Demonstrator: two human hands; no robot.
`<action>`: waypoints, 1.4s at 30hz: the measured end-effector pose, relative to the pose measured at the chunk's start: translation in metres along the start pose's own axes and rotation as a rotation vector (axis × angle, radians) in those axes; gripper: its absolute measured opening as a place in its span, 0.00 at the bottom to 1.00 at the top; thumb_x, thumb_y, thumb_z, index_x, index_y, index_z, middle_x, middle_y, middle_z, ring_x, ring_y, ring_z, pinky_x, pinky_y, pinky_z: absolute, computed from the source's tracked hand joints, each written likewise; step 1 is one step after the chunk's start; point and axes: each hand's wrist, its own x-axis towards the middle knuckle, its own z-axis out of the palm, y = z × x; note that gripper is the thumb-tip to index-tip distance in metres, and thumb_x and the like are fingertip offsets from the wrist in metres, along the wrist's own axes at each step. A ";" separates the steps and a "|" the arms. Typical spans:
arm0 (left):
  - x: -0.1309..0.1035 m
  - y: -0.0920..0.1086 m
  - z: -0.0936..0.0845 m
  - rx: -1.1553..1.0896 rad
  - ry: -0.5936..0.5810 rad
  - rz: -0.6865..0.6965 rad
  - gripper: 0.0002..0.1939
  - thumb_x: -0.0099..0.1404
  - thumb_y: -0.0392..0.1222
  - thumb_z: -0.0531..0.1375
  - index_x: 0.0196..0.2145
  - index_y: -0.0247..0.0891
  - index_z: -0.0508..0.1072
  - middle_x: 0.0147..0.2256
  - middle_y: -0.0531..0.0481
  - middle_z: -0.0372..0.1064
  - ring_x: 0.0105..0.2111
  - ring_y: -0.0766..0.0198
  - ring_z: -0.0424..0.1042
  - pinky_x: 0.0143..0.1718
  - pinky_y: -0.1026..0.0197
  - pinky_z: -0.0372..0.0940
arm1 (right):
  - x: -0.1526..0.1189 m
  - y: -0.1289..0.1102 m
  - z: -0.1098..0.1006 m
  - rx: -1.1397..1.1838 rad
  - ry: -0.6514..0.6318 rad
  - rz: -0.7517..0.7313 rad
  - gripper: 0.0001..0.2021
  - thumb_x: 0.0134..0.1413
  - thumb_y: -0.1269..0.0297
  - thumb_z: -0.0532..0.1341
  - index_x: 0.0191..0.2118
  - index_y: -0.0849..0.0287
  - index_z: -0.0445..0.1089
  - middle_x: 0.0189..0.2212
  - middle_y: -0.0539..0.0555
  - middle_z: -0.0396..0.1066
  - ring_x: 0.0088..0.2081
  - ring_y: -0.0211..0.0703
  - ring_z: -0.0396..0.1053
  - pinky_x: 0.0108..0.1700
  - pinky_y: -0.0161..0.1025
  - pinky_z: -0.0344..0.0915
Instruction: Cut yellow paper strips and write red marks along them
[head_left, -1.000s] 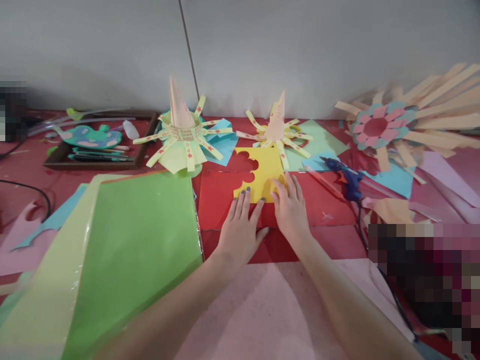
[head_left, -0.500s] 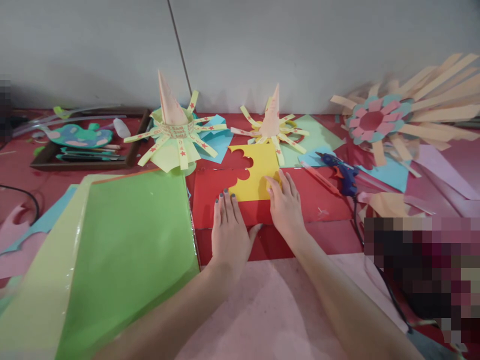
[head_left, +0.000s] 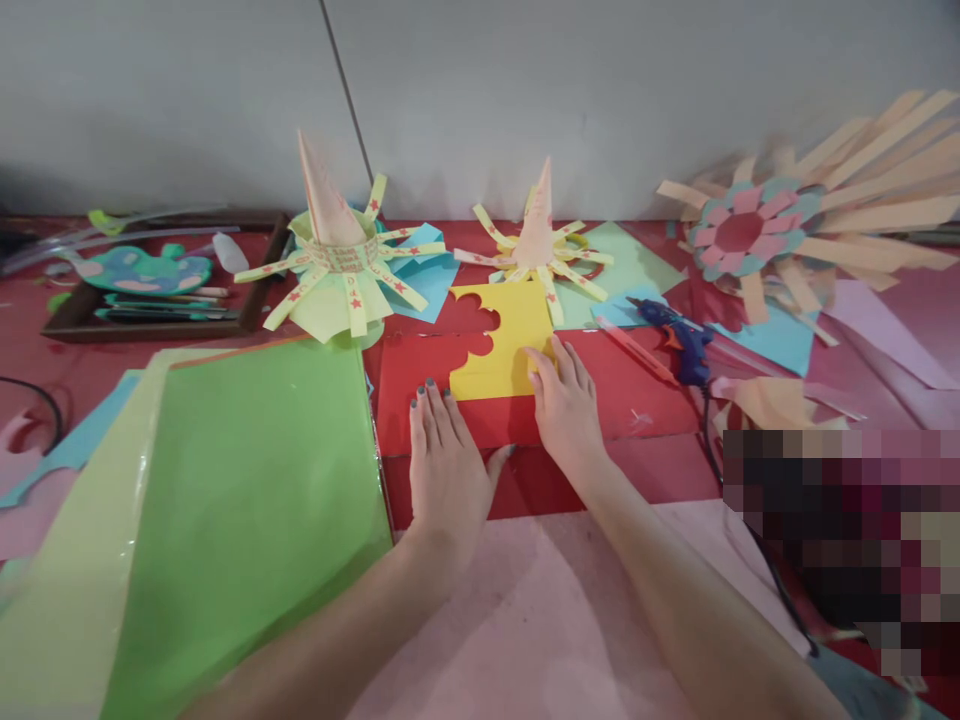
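A sheet of yellow paper [head_left: 501, 345] with a scalloped cut along its left side lies on red sheets [head_left: 416, 390]. My left hand [head_left: 448, 470] rests flat on the red sheet, fingers stretched out and thumb apart, with the fingertips close to the yellow paper's lower left corner. At the yellow paper's lower right edge is my right hand [head_left: 566, 415], its fingers bent and its thumb and forefinger close together on the paper. Just what lies under those fingertips is partly hidden.
Left of my hands lies a large green sheet [head_left: 262, 500]. Behind stand two paper cones with star-printed strips [head_left: 345, 250], [head_left: 536, 235]. A blue glue gun [head_left: 679, 340] with its cord lies right, near a paper-strip flower [head_left: 750, 235]. A brown tray [head_left: 67, 325] holds pens.
The whole view has shifted slightly, so everything sits a little further left. Both hands keep nearly the same place on the paper.
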 end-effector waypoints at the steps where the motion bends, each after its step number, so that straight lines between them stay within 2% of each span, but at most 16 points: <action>1: 0.000 -0.001 0.001 0.002 0.012 0.006 0.45 0.61 0.58 0.53 0.58 0.09 0.50 0.60 0.20 0.43 0.62 0.41 0.43 0.62 0.46 0.40 | 0.000 0.000 0.000 0.001 0.001 0.000 0.20 0.62 0.65 0.44 0.56 0.56 0.61 0.61 0.61 0.53 0.63 0.52 0.50 0.59 0.51 0.53; 4: 0.003 -0.007 0.003 -0.028 0.081 0.025 0.43 0.62 0.58 0.51 0.58 0.11 0.51 0.60 0.22 0.43 0.62 0.41 0.43 0.62 0.44 0.40 | 0.000 -0.001 -0.001 0.011 0.002 0.006 0.20 0.61 0.65 0.44 0.55 0.56 0.61 0.61 0.61 0.53 0.63 0.52 0.50 0.59 0.52 0.54; 8: 0.009 -0.014 0.003 -0.109 0.207 0.144 0.34 0.66 0.52 0.46 0.61 0.24 0.49 0.64 0.32 0.37 0.63 0.47 0.40 0.62 0.42 0.40 | 0.001 -0.002 -0.003 0.021 0.000 0.014 0.19 0.61 0.65 0.44 0.55 0.56 0.62 0.61 0.60 0.54 0.63 0.52 0.50 0.59 0.52 0.54; 12: 0.009 -0.011 0.008 -0.182 0.084 0.467 0.31 0.67 0.51 0.45 0.61 0.28 0.50 0.63 0.40 0.45 0.63 0.53 0.45 0.61 0.49 0.48 | 0.001 -0.003 -0.005 0.010 -0.019 0.023 0.20 0.61 0.66 0.45 0.56 0.57 0.61 0.61 0.60 0.53 0.63 0.52 0.49 0.59 0.51 0.54; 14: 0.008 -0.007 0.012 -0.184 0.048 0.505 0.30 0.68 0.51 0.44 0.61 0.27 0.52 0.63 0.40 0.45 0.63 0.54 0.45 0.61 0.50 0.48 | 0.001 -0.003 -0.005 0.000 -0.026 0.019 0.20 0.61 0.65 0.45 0.56 0.57 0.61 0.61 0.60 0.53 0.63 0.52 0.49 0.59 0.50 0.53; 18: 0.007 -0.005 0.014 -0.169 0.052 0.490 0.30 0.68 0.51 0.42 0.60 0.27 0.53 0.63 0.40 0.46 0.63 0.53 0.46 0.62 0.50 0.47 | 0.001 -0.004 -0.005 -0.018 -0.021 0.015 0.20 0.61 0.63 0.44 0.56 0.56 0.60 0.62 0.60 0.53 0.63 0.52 0.49 0.60 0.50 0.53; 23: 0.009 -0.005 0.011 -0.156 0.019 0.471 0.30 0.68 0.50 0.42 0.61 0.27 0.51 0.63 0.42 0.45 0.62 0.55 0.47 0.61 0.51 0.49 | 0.001 -0.007 -0.007 -0.029 -0.038 0.015 0.23 0.59 0.54 0.47 0.58 0.56 0.58 0.62 0.62 0.50 0.63 0.55 0.48 0.60 0.51 0.51; 27: 0.007 -0.005 0.009 -0.158 -0.010 0.427 0.31 0.68 0.49 0.43 0.62 0.26 0.49 0.63 0.42 0.45 0.62 0.56 0.48 0.61 0.51 0.50 | 0.001 -0.007 -0.008 -0.021 -0.046 0.020 0.24 0.59 0.53 0.47 0.58 0.56 0.58 0.63 0.62 0.49 0.64 0.55 0.46 0.60 0.51 0.50; 31: 0.006 -0.005 0.008 -0.159 0.006 0.335 0.31 0.68 0.49 0.44 0.61 0.26 0.50 0.63 0.40 0.45 0.62 0.54 0.48 0.60 0.50 0.50 | 0.000 -0.005 -0.006 -0.004 -0.040 0.019 0.23 0.60 0.54 0.47 0.57 0.57 0.59 0.62 0.62 0.50 0.63 0.53 0.47 0.60 0.51 0.51; 34: 0.005 -0.005 0.007 -0.163 0.035 0.268 0.30 0.67 0.51 0.45 0.61 0.31 0.52 0.63 0.38 0.45 0.62 0.51 0.48 0.59 0.47 0.50 | 0.001 -0.004 -0.005 0.002 -0.026 0.011 0.23 0.60 0.55 0.46 0.57 0.57 0.59 0.62 0.61 0.51 0.63 0.53 0.47 0.60 0.51 0.51; 37: 0.005 -0.005 0.007 -0.147 0.059 0.252 0.29 0.67 0.51 0.46 0.61 0.35 0.53 0.63 0.36 0.45 0.62 0.49 0.48 0.59 0.44 0.48 | 0.001 -0.004 -0.004 0.003 -0.022 0.008 0.22 0.61 0.58 0.45 0.57 0.57 0.59 0.62 0.61 0.51 0.63 0.52 0.48 0.60 0.51 0.51; 42: 0.003 -0.005 0.006 -0.097 0.067 0.240 0.29 0.67 0.51 0.46 0.61 0.35 0.53 0.63 0.35 0.45 0.61 0.49 0.50 0.59 0.42 0.48 | 0.001 -0.004 -0.005 0.009 -0.039 0.041 0.21 0.62 0.65 0.43 0.58 0.57 0.59 0.62 0.61 0.50 0.64 0.51 0.45 0.61 0.53 0.51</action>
